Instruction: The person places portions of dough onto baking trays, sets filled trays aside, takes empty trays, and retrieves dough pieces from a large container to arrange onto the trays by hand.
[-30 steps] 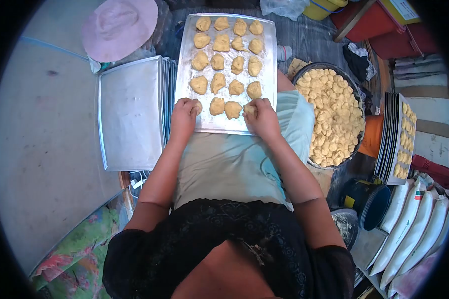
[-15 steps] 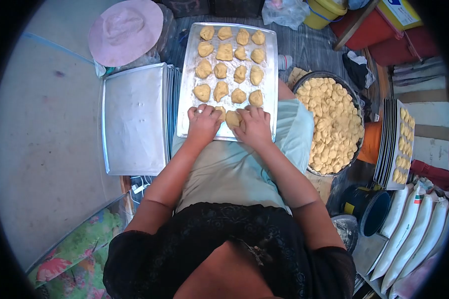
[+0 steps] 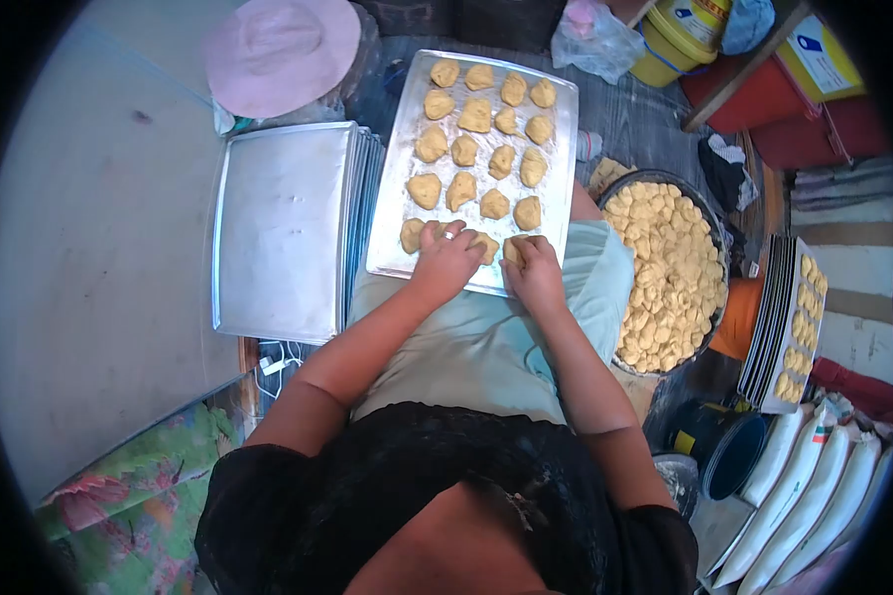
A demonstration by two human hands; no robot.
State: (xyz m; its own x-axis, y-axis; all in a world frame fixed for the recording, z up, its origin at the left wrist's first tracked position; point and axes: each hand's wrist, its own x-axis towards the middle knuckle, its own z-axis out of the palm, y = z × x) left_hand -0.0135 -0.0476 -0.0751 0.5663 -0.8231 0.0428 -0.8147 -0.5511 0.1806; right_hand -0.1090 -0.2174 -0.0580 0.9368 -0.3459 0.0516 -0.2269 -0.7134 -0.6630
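On my lap rests a metal baking tray with rows of rough yellow dough pieces, such as this lump. Along its near edge my left hand, with a ring on one finger, has its fingers curled down over dough in the front row. A dough piece shows left of those fingers, and another dough piece touches my left hand's right side. My right hand is closed round a dough piece at the tray's near right corner. Its underside is hidden.
To the right stands a large round tub heaped with dough pieces. Stacked empty trays are on the left; a tray stack with dough on top is far right. A pink hat, buckets and white sacks surround me.
My hands have moved apart: the right one has shifted to the tray's right corner with dough. The front row's leftmost piece now shows beside my left hand. The whole view has shifted slightly.
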